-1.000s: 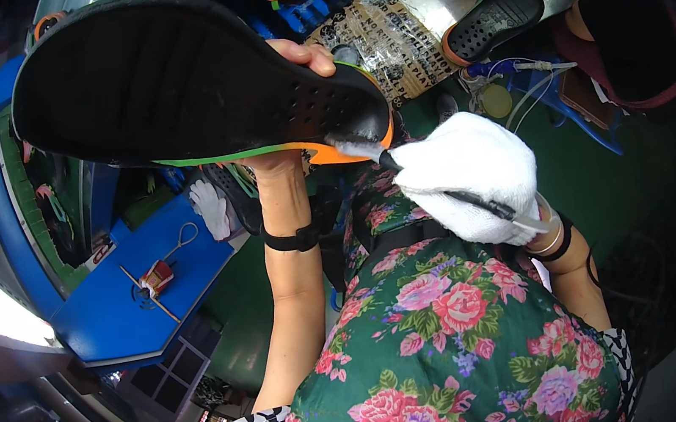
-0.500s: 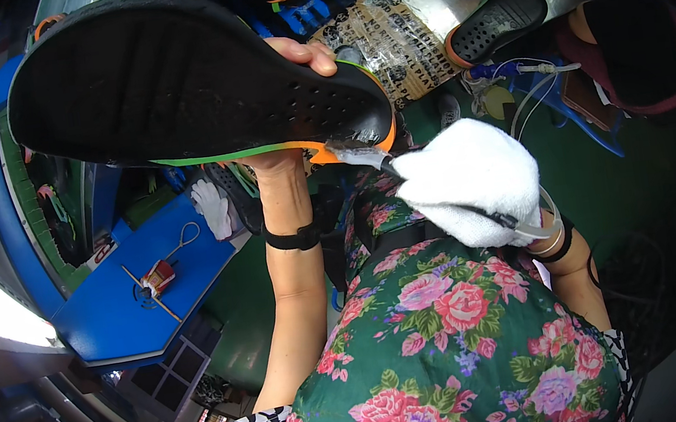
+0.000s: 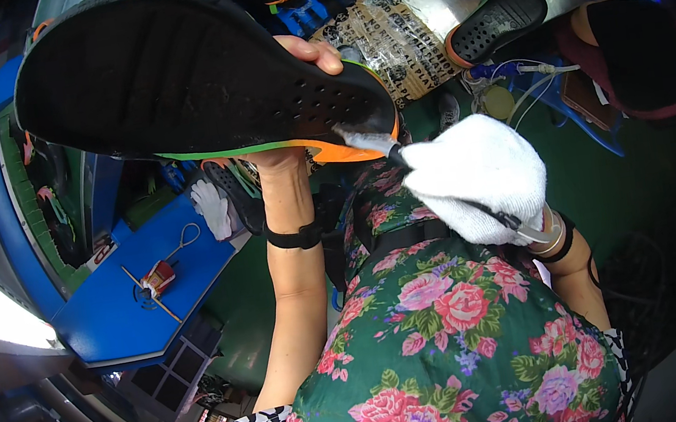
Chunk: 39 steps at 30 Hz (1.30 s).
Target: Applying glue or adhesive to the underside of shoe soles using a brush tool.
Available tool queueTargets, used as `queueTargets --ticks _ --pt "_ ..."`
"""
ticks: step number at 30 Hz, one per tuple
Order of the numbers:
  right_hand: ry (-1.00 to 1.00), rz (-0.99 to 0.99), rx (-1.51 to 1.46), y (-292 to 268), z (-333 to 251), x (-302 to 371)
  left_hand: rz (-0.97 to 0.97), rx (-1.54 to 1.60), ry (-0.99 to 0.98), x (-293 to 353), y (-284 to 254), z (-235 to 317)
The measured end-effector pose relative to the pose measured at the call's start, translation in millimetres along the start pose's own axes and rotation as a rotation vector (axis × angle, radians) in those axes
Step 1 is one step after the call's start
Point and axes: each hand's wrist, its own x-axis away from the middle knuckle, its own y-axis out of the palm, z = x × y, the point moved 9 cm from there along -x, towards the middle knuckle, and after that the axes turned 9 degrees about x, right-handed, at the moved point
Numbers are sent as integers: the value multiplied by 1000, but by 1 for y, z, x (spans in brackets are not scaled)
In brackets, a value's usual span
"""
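Note:
My bare left hand (image 3: 309,53) is closed around a large black shoe sole (image 3: 168,88) and holds it up at the upper left. Its fingertips curl over the far edge, and the rest of the hand is hidden behind. The sole has small holes toward the heel and a green-to-orange rim. In a white glove, my right hand (image 3: 479,179) grips a brush (image 3: 371,140) with pale bristles and a dark handle. The bristles touch the heel end, close to the orange rim. A thin tube (image 3: 519,225) runs along the glove at the wrist.
More black soles (image 3: 497,26) lie on a metal surface at the far right, beside taped cardboard (image 3: 393,41). On the left, a blue table (image 3: 120,308) bears a small red container (image 3: 157,279) and a white glove (image 3: 211,209). Another person (image 3: 632,44) is at the right.
The brush tip has moved from the rim up onto the heel's face. The sole has shifted slightly right and tilted, showing more of its orange side.

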Motion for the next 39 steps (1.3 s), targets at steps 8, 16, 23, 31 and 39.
queueTargets --ticks 8,16,23,31,39 --pt "114 -39 -211 6 15 -5 65 173 -179 3 1 -16" --pt "-1 -25 -76 11 11 0 162 45 -291 4 -6 -19" --pt "-29 -104 -296 9 10 -7 74 -14 -452 15 -17 -28" --pt "-38 -233 -490 25 10 -5 228 185 -517 20 -29 -45" --pt "-172 -219 -155 37 9 2 211 -70 -749 26 -40 -60"
